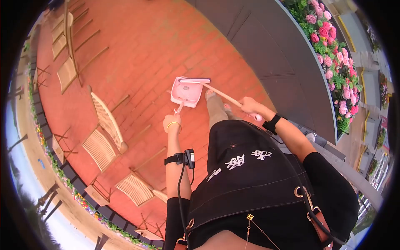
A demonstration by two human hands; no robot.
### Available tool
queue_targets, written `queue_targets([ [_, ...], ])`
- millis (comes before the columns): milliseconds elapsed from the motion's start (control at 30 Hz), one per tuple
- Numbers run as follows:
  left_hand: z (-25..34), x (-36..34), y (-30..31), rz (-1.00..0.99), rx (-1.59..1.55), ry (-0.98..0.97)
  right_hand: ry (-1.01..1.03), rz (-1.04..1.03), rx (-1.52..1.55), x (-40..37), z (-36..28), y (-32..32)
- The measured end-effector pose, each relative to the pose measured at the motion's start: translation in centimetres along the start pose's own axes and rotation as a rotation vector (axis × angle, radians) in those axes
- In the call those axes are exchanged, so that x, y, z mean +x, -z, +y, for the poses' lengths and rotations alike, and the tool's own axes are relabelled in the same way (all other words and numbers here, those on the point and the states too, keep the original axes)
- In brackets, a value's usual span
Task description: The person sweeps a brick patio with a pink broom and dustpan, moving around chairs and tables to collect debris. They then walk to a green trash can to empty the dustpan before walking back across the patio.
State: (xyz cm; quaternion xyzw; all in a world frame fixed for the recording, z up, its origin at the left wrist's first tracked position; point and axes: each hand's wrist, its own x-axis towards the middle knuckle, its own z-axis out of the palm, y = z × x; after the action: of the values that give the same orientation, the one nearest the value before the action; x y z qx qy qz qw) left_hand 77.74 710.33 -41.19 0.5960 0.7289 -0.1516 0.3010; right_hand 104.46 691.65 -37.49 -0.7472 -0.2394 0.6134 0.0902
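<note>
1. Head view is showing red brick paving (pixel 158 41) filling most of the frame; no litter or dust is showing on it at this size, so the share already swept cannot be judged.
2. Dark curved wall (pixel 266 46) is running along the right, with a bed of pink roses (pixel 333 58) lying beyond it.
3. Slatted wooden folding chairs (pixel 106 125) are standing in a row on the left, well apart from the work.
4. Black apron (pixel 250 183) of the person is taking up the lower frame.
5. Pink dustpan (pixel 185 92) is sitting low over the bricks ahead of the person, just beside a sandalled foot (pixel 210 95). Its contents cannot be told.
6. Pink broom (pixel 225 96) is slanting down from the right, its head meeting the top edge of the dustpan. By my judgement a sweeping-in stroke is under way, and collection at this spot is not finished.
7. Right hand (pixel 250 105), a black watch (pixel 273 123) on its wrist, is wrapping closed around the broom's shaft.
8. Left hand (pixel 171 121), wearing a gold bangle (pixel 175 125), is closing round the dustpan's thin handle; the finger detail is too small to read.
9. Small black device (pixel 188 158) is sitting strapped to the left forearm, its cable trailing toward the body.
</note>
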Motion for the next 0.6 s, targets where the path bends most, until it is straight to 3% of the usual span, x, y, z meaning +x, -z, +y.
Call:
queue_targets([
  [100, 1.7, 0.2, 1.6, 0.106, 0.067, -0.015, 0.020, -0.161, 0.307, -4.7, 1.5, 1.9],
  [167, 0.8, 1.5, 2.8, -0.148, 0.007, 0.056, 0.036, -0.119, 0.278, -5.4, 2.5, 1.6],
  [267, -0.8, 1.8, 3.3, -0.110, 0.105, -0.002, 0.071, -0.117, 0.338, -5.6, 0.5, 2.2],
  [333, -1.3, 1.3, 4.1, -0.102, 0.107, 0.007, -0.034, 0.010, 0.297, -6.0, -2.8, 3.4],
  [433, -2.2, 1.5, 3.9, -0.039, 0.076, -0.005, -0.010, 0.110, 0.147, -3.9, -5.1, 4.8],
  [500, -3.4, 2.4, 3.6, -0.131, -0.067, 0.023, 0.007, 0.150, 0.131, -2.4, -6.0, 6.7],
  [567, -4.0, 2.6, 3.8, -0.032, -0.118, 0.079, 0.024, 0.154, 0.233, -1.9, -7.2, 9.2],
  [600, -4.1, 2.1, 4.4, -0.093, -0.377, 0.168, 0.031, 0.150, 0.326, -2.1, -8.0, 10.2],
])
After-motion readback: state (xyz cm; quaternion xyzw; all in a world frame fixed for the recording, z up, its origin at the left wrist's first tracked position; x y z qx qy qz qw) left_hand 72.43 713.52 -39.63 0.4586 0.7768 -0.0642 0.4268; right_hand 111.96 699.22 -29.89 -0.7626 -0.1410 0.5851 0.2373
